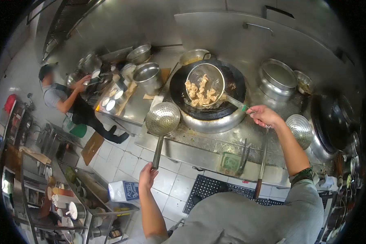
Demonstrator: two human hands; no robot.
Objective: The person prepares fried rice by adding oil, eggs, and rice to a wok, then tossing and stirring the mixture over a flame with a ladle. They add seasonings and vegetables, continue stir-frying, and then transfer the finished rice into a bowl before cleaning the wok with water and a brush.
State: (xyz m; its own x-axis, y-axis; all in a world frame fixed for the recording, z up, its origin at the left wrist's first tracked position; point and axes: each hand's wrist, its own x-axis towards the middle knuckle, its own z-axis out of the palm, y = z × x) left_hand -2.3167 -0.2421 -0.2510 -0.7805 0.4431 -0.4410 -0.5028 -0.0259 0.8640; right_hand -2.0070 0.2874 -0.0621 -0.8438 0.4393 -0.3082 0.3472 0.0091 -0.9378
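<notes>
My left hand (148, 175) is closed round the handle end of a perforated skimmer (162, 118), its bowl in front of the stove's edge, left of the wok. My right hand (265, 116) grips the green-banded handle of a round wire-mesh strainer (216, 78). Several browned, battered-looking food pieces (201, 96) lie in the mesh. The strainer is over the dark wok (236, 77), which sits on a round steel burner ring (211, 125). Below my right hand, a long metal handle with a wooden end (263, 166) reaches past the stove's front edge.
Another perforated skimmer (299, 129) and a lidded steel pot (278, 75) stand to the right, near a large dark wok (333, 118). A steel pot (147, 77) is left of the burner. A co-worker (61, 95) works at the far left. A black mat (215, 191) covers floor tiles.
</notes>
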